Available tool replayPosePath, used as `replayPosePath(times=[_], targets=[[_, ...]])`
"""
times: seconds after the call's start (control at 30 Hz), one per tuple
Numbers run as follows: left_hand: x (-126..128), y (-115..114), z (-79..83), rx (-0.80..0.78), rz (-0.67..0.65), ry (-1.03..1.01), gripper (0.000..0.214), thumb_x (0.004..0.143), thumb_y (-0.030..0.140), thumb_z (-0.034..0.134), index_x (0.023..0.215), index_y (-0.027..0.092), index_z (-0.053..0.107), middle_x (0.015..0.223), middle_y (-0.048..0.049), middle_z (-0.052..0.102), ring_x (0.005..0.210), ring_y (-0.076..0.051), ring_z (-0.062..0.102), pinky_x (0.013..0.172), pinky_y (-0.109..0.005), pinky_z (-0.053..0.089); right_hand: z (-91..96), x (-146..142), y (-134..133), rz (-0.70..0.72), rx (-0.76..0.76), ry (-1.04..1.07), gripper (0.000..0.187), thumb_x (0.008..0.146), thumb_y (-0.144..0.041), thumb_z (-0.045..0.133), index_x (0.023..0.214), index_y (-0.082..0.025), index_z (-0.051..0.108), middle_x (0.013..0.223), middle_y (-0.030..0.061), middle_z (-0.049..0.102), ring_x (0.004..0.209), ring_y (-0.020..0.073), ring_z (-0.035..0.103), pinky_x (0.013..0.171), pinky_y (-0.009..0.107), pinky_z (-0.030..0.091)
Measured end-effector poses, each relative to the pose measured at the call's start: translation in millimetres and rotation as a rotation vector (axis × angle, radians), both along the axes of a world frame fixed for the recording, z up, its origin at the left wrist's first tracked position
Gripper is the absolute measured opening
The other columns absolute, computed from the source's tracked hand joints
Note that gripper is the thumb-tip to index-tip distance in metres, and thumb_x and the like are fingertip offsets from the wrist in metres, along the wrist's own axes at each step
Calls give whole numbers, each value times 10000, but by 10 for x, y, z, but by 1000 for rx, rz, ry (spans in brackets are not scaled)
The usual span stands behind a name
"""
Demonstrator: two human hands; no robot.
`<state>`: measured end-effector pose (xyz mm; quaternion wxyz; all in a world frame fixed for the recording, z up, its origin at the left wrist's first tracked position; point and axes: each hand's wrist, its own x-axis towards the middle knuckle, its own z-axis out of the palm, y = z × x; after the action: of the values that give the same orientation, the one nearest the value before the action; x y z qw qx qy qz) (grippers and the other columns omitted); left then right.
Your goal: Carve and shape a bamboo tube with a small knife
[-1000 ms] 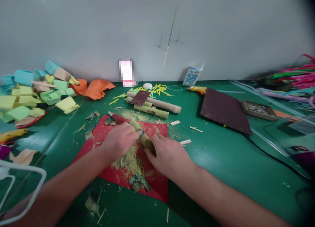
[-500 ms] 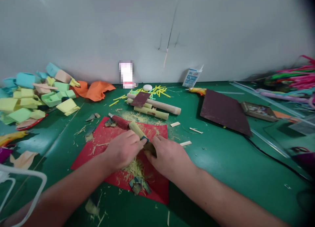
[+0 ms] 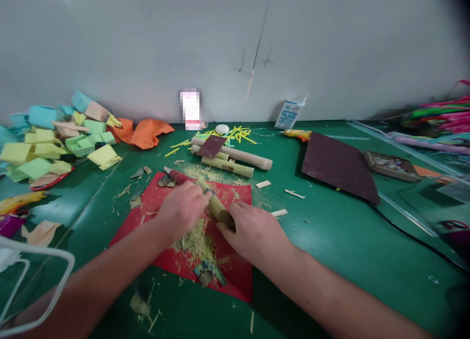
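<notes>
Folded papers (image 3: 55, 148): worktop (image 3: 330, 241), 9 o'clock. Left hand (image 3: 181, 209): clenched over far part of bamboo stick (image 3: 217, 207). Bamboo stick: centre, on red sheet (image 3: 147, 221), pointing 11 o'clock. Right hand (image 3: 253, 231): clamped on its near end. Sandpaper (image 3: 338, 165): 2 o'clock, flat.

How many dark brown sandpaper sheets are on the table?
2. A small sheet lies on the bamboo sticks near the wall; a big sheet lies on the green table, right side. Others may be hidden.
</notes>
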<state>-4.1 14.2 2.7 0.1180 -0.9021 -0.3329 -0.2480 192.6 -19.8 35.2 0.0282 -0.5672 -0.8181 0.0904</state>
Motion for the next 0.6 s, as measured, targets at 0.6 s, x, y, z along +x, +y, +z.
replayPosePath(times=[0.6], targets=[[-143, 209, 29, -88, 38, -142, 276, 977, 219, 437, 908, 123, 687, 756, -57, 596, 761, -166, 523, 690, -306, 445, 12, 8, -11, -16, 41, 12, 198, 852, -342, 503, 791, -181, 601, 748, 49, 643, 670, 190, 623, 517, 292, 300]])
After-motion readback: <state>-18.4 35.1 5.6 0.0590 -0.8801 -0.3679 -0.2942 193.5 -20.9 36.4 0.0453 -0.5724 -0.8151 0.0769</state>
